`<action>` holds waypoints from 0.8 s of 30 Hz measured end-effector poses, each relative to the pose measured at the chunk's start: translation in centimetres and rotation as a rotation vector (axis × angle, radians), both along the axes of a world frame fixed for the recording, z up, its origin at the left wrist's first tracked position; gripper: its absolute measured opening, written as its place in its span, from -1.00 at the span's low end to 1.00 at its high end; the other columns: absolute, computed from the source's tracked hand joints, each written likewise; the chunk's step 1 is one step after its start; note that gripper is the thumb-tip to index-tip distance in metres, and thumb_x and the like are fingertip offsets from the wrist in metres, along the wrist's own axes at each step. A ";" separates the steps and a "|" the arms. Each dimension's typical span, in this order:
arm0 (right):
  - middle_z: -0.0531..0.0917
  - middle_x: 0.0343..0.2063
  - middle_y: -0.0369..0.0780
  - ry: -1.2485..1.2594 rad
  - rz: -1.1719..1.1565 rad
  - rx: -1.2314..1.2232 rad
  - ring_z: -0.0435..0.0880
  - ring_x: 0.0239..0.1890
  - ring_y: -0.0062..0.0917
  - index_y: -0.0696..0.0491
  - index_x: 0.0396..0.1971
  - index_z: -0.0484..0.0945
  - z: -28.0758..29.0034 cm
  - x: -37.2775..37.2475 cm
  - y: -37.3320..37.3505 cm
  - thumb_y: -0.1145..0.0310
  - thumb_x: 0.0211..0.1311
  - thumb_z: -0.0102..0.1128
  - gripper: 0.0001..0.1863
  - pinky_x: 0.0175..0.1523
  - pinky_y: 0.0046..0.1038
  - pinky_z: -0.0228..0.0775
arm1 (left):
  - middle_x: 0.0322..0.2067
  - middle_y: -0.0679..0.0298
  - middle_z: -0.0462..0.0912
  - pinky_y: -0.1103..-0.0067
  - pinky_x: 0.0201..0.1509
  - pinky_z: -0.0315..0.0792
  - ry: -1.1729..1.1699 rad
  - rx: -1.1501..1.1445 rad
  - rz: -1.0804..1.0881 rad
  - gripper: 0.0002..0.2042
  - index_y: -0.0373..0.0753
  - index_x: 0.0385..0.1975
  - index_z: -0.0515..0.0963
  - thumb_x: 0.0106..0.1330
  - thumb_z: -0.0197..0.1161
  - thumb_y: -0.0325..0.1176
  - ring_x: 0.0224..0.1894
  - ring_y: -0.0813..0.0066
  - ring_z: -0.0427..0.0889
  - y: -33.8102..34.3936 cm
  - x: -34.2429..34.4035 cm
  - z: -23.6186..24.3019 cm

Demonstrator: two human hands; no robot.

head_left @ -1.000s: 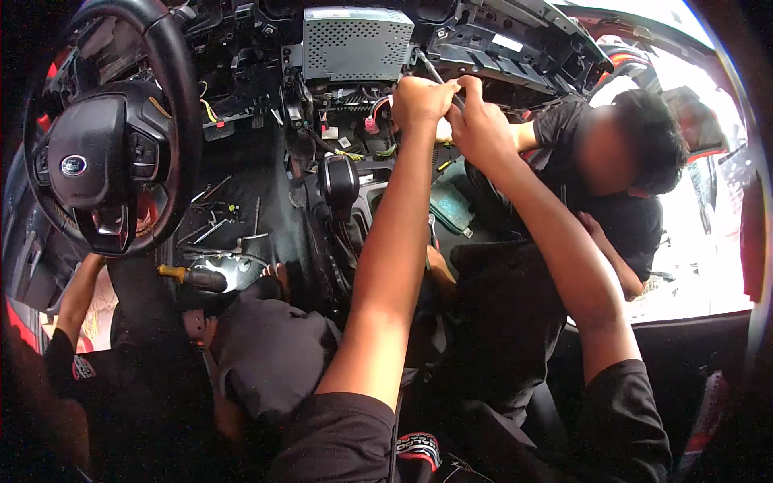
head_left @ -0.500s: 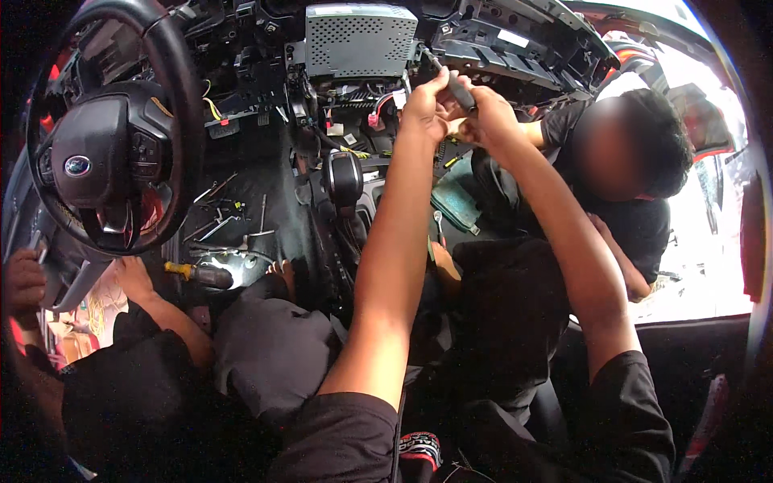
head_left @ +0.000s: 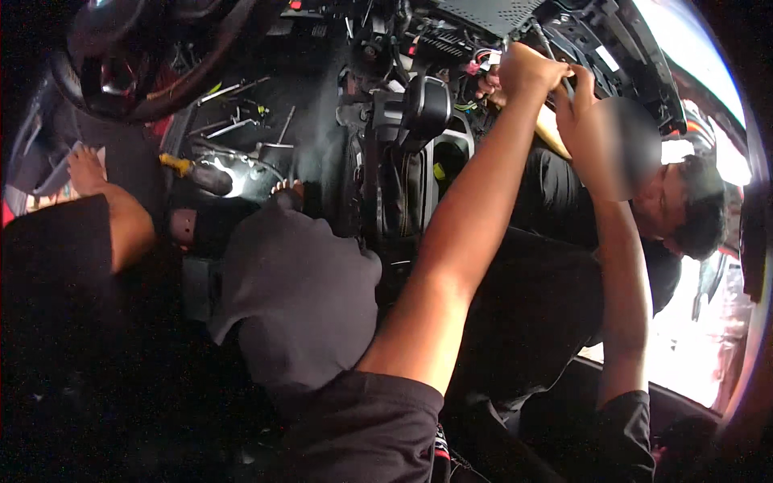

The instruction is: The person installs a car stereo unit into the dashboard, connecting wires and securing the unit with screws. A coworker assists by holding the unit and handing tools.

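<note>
Both my arms stretch forward to a screwdriver point(head_left: 544, 40) at the upper right, its thin shaft pointing up toward the dashboard beside a perforated metal box point(head_left: 495, 11). My right hand point(head_left: 576, 113) is closed on its dark handle, most of which the fingers hide. My left hand point(head_left: 527, 71) is closed too, its fingertips gripping the tool where shaft meets handle. The screwdriver's tip lies close to the box's lower right edge; what it touches is too small to tell. Just below my left hand, a co-worker's hand point(head_left: 489, 85) is among coloured wires.
A co-worker crouches at the right, close to my right forearm. Another person's hand point(head_left: 87, 169) and grey-clad knee point(head_left: 306, 282) are at left. A gear lever point(head_left: 427, 105) rises from the centre console. A yellow-handled tool point(head_left: 175, 165) and several metal tools lie on the footwell floor.
The view has swung right and down, so the dashboard, box and my hands sit higher and farther right. The co-worker at right leans lower. My hands stay on the screwdriver.
</note>
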State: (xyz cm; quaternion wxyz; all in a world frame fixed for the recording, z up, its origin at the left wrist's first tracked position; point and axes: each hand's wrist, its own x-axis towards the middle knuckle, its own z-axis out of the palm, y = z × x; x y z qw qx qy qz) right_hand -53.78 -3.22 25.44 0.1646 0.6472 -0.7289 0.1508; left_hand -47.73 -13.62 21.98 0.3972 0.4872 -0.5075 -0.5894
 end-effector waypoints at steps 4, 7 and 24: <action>0.64 -0.53 -0.10 -0.486 0.108 -0.040 0.63 -0.55 -0.37 0.10 0.15 0.25 -1.7 -3.3 -1.9 0.27 0.37 0.00 -0.57 -0.47 -0.34 0.43 | -0.30 0.02 0.72 0.44 -0.09 0.57 0.249 0.116 -0.133 -0.53 -0.34 -0.36 0.68 -0.19 0.51 -0.06 -0.21 0.28 0.73 -2.7 -3.5 -2.4; 0.50 -0.31 -0.23 -1.586 0.125 -0.002 0.37 -0.51 -0.77 0.18 0.16 0.27 -1.6 -3.9 -1.2 0.40 0.46 -0.17 -0.65 -0.54 -0.73 0.15 | -0.37 0.29 0.65 0.44 -0.10 0.48 0.709 0.327 -0.449 -0.71 -0.21 -0.34 0.63 0.19 0.32 -0.09 -0.29 0.40 0.63 -1.1 -2.6 -3.1; 0.67 -0.13 -0.08 -0.161 0.049 0.067 0.67 -0.11 -0.39 0.23 0.01 0.48 -0.8 -5.6 -0.8 0.17 0.26 0.20 -0.53 -0.02 -0.41 0.47 | -0.23 0.05 0.71 0.47 -0.04 0.59 0.105 0.070 -0.009 -0.50 -0.33 -0.34 0.67 -0.30 0.60 -0.17 -0.17 0.28 0.73 -0.3 -0.9 0.0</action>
